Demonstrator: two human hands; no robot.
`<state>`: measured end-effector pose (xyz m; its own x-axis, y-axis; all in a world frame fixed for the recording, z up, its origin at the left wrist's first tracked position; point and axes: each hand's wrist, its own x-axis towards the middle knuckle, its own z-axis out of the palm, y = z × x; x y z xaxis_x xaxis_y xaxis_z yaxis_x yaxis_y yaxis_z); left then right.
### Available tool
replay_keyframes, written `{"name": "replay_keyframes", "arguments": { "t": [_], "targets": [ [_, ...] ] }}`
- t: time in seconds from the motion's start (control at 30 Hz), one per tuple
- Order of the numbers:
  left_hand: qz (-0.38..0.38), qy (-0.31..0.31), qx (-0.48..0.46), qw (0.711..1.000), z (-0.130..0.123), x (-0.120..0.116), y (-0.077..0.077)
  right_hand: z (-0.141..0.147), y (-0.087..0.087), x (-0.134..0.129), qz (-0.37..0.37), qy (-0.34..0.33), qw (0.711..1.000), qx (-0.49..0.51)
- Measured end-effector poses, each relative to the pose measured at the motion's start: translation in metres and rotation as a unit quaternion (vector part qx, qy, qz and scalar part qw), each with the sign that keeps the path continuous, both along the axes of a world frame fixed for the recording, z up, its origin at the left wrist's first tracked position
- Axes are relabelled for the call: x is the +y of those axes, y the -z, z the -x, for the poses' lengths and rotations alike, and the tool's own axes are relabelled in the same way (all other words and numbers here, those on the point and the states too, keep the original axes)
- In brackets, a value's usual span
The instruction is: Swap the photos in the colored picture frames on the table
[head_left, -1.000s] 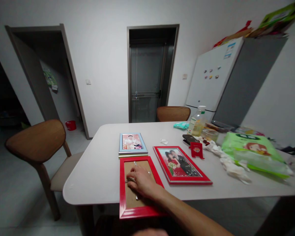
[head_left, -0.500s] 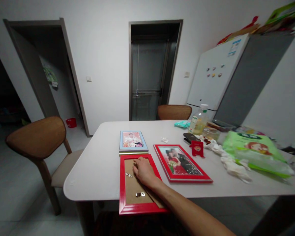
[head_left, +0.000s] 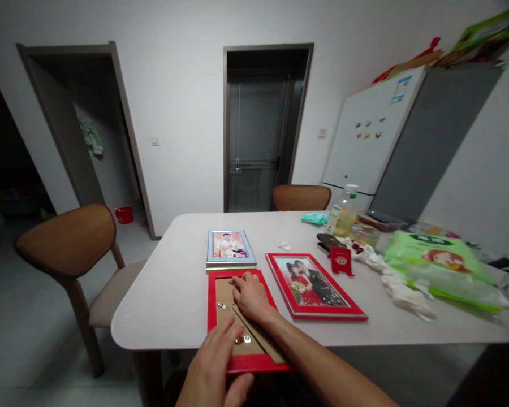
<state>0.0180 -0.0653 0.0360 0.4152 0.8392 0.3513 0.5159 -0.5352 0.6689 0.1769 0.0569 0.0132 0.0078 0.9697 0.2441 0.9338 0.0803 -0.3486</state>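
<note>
A red picture frame [head_left: 212, 305] lies face down at the table's front edge, its brown backing board [head_left: 225, 322] showing with small metal clips [head_left: 223, 306]. My right hand [head_left: 251, 297] rests on the upper part of the backing, fingers curled at a metal piece near the top edge; whether it grips that piece is too small to tell. My left hand [head_left: 216, 362] is over the frame's lower left corner, fingers spread, nothing in it. Beside them a second red frame [head_left: 316, 285] lies face up with a photo of two people. Behind is a light blue frame [head_left: 230, 249] with a photo.
On the table's right stand a bottle [head_left: 343, 212], a black phone [head_left: 327, 243], a small red stand [head_left: 341, 261], crumpled tissues [head_left: 407, 291] and a green pack [head_left: 443, 265]. Wooden chairs [head_left: 68, 237] stand at the left and behind the table [head_left: 161, 282].
My left hand has come into view over the lower left of the face-down frame. My right hand's fingers have shifted slightly at the frame's top. The view has tilted up a little.
</note>
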Motion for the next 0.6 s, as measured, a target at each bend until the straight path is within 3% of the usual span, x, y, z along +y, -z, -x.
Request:
{"name": "replay_keyframes", "arguments": {
  "t": [0.1,0.2,0.4,0.6],
  "targets": [
    [-0.004,-0.03,0.066,0.997,-0.006,0.029,0.013,-0.003,-0.006,-0.009,-0.01,-0.027,0.999,0.033],
    [-0.006,-0.051,0.096,0.994,-0.008,0.042,0.03,-0.011,-0.012,-0.03,-0.014,-0.066,0.996,0.056],
    [-0.009,-0.066,0.103,0.992,-0.01,0.042,0.041,-0.024,-0.015,-0.066,0.046,-0.09,0.995,0.004],
    [-0.019,-0.086,0.072,0.993,-0.012,0.044,0.047,-0.021,-0.009,-0.062,0.018,-0.085,0.994,0.065]
  ]
}}
